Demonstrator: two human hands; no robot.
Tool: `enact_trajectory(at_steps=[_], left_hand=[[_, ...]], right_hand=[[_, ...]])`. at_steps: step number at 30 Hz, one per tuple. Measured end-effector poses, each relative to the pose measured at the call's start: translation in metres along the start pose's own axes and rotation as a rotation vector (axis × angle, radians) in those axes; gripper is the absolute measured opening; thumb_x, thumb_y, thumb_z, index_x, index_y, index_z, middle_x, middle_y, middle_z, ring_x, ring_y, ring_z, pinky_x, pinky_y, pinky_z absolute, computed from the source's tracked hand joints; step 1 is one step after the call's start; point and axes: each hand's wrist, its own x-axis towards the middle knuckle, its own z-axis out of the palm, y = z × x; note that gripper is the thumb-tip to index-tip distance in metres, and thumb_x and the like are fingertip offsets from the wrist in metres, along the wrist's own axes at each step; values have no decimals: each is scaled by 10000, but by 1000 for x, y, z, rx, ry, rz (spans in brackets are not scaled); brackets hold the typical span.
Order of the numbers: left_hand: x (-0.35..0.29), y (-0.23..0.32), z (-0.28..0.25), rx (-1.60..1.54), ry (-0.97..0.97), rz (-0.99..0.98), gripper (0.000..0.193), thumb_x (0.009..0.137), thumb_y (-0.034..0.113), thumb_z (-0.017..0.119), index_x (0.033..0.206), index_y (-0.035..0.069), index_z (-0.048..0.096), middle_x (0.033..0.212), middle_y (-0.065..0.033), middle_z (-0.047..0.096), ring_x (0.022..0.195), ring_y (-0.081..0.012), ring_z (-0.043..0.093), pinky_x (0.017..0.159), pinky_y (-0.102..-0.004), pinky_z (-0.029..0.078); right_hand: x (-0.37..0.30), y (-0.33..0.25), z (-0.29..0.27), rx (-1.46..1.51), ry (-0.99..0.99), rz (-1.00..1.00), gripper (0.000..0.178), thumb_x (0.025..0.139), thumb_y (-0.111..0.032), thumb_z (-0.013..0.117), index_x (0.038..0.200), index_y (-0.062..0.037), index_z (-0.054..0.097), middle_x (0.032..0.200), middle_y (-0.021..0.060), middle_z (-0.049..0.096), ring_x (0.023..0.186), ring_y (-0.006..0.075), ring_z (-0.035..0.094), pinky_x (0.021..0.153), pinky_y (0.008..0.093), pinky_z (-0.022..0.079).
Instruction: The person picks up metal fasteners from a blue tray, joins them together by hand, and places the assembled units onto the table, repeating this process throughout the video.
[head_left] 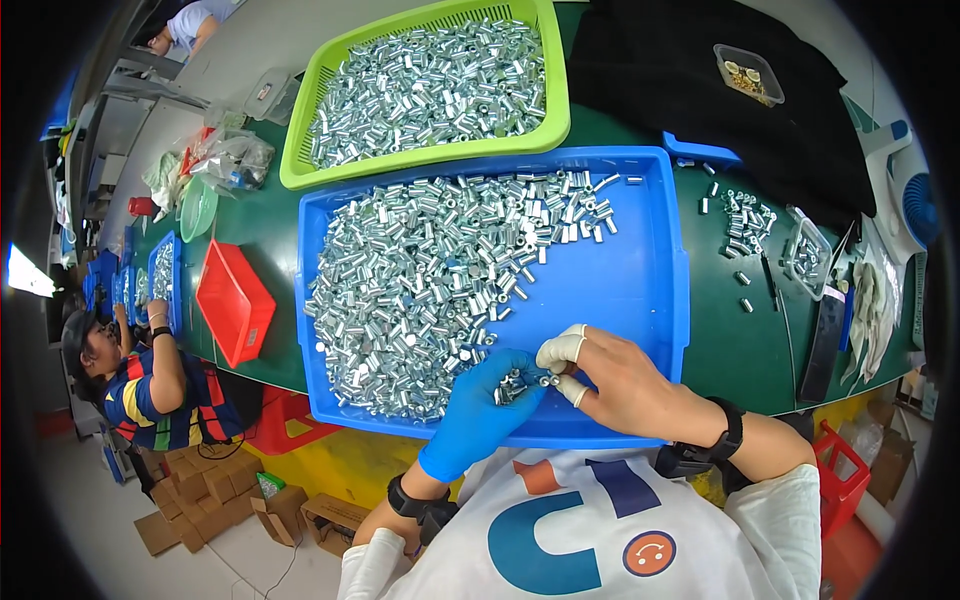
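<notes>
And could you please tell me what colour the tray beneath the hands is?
The tray is blue, clearest in the head view.

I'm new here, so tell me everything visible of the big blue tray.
The blue tray is shallow and roughly rectangular, apparently plastic, with a raised rim. It lies flat on the green table, beside the lime basket. Small shiny metal pieces heap its left and far parts; smooth floor shows on the right. Left hand and right hand are over its near side, perhaps touching it.
</notes>
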Motion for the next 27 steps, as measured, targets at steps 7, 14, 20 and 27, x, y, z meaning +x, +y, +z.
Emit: enact_trajectory(at_steps=[7, 14, 20, 27], left_hand=[[1, 6, -8, -404, -43, -234, 303, 835, 95, 610, 1128, 52, 545, 932, -42, 591, 746, -88, 562, 658, -249, 477], [9, -23, -30, -920, -141, 25, 323, 854, -8, 572, 1169, 48, 536, 1000, -22, 578, 799, -102, 571, 700, -234, 483], [113, 53, -97, -810, 190, 196, 137, 873, 211, 582, 911, 81, 604, 738, -15, 577, 660, -82, 560, 530, -209, 426], [199, 89, -142, 469, 640, 525, 223, 861, 254, 609, 921, 46, 658, 802, -70, 641, 687, -206, 611, 628, -312, 480]], right_hand=[[12, -14, -2, -11, -16, -83, 310, 765, 38, 659, 1043, -45, 549, 945, 112, 601, 797, 250, 616, 688, 324, 507], [70, -15, -37, -98, -266, -74, 332, 790, -92, 659, 1109, -44, 582, 1011, 111, 600, 877, 275, 603, 696, 338, 514], [81, 19, -24, -688, -196, -241, 337, 761, -100, 659, 1090, -58, 598, 1055, 122, 559, 971, 291, 548, 751, 374, 505], [69, 5, -28, -730, -351, -266, 243, 749, -90, 633, 984, -29, 609, 962, 138, 547, 974, 311, 545, 758, 408, 500]])
